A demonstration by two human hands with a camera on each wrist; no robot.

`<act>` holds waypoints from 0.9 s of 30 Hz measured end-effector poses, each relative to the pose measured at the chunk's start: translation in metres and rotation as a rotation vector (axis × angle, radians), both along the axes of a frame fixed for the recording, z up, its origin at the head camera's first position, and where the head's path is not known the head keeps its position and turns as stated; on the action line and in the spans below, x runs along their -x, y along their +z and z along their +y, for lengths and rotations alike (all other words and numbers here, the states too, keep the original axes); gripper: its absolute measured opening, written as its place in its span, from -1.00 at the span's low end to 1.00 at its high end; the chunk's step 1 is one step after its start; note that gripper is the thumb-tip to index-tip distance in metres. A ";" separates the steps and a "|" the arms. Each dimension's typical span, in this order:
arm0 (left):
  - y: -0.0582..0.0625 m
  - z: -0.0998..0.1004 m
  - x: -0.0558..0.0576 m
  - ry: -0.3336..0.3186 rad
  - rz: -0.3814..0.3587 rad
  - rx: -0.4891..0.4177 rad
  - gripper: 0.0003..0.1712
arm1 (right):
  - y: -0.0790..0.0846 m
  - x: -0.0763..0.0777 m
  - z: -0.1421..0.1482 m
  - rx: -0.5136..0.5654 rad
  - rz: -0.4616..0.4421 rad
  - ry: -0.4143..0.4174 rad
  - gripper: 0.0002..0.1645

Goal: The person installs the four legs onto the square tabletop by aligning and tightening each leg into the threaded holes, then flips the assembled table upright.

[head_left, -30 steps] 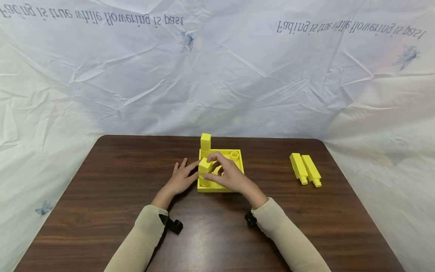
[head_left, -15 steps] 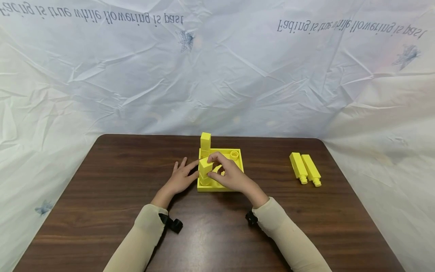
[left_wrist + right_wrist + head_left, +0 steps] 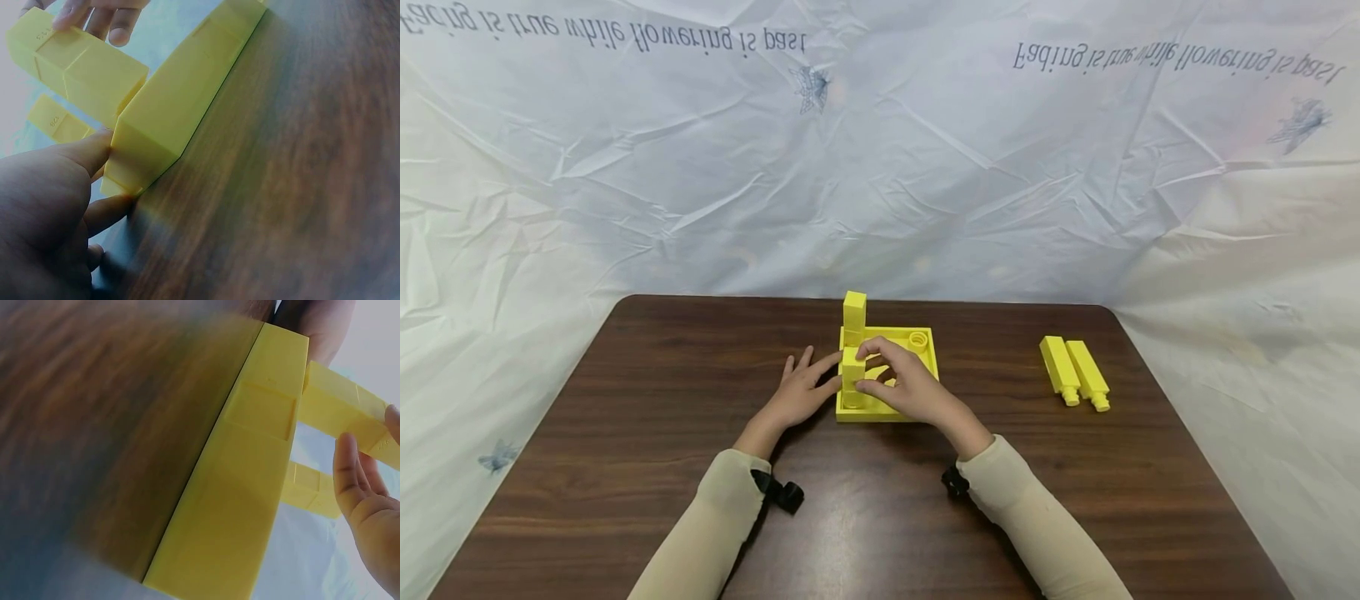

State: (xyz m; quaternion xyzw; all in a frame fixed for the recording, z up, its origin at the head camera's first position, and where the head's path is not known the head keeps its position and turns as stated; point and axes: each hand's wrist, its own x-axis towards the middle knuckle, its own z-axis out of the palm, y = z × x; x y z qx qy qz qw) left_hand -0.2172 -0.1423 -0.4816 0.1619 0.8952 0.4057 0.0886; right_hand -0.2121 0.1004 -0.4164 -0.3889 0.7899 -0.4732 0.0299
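Note:
A shallow square yellow tray (image 3: pixel 887 417) sits on the table, with a round threaded socket (image 3: pixel 917 340) in its back right corner. At its front left corner stands a square yellow post (image 3: pixel 853 367), pinched near its top between thumb and fingers of my right hand (image 3: pixel 910 383). Another yellow post (image 3: pixel 854 312) rises upright from the back left corner. My left hand (image 3: pixel 801 396) lies spread on the table, thumb and index fingertips at the tray's left wall. In the left wrist view, these straight fingers meet the corner of the tray (image 3: pixel 181 94).
Two loose yellow posts (image 3: pixel 1058 367) with threaded ends lie side by side on the right of the dark wooden table (image 3: pixel 700 358). A white printed sheet (image 3: pixel 880 167) hangs behind and around the table.
The front left post has turned about its upright axis, its sides now nearly in line with the tray. Right fingertips have shifted slightly with it. My left hand has stayed in place.

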 end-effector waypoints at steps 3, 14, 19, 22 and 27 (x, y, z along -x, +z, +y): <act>0.001 0.000 0.000 0.003 -0.001 0.001 -0.29 | 0.001 0.000 0.000 -0.011 0.004 0.007 -0.60; -0.001 0.000 0.001 0.008 0.008 0.013 -0.30 | 0.000 -0.001 0.000 -0.002 0.037 0.038 -0.64; -0.001 0.000 0.001 0.006 0.001 0.007 -0.29 | 0.001 -0.001 0.001 -0.002 0.036 0.038 -0.65; -0.001 0.000 0.000 0.002 0.000 0.001 -0.29 | 0.001 -0.001 0.000 -0.010 0.034 0.037 -0.66; -0.001 0.000 0.000 -0.001 -0.001 -0.001 -0.29 | 0.001 -0.001 0.000 -0.008 0.018 0.040 -0.66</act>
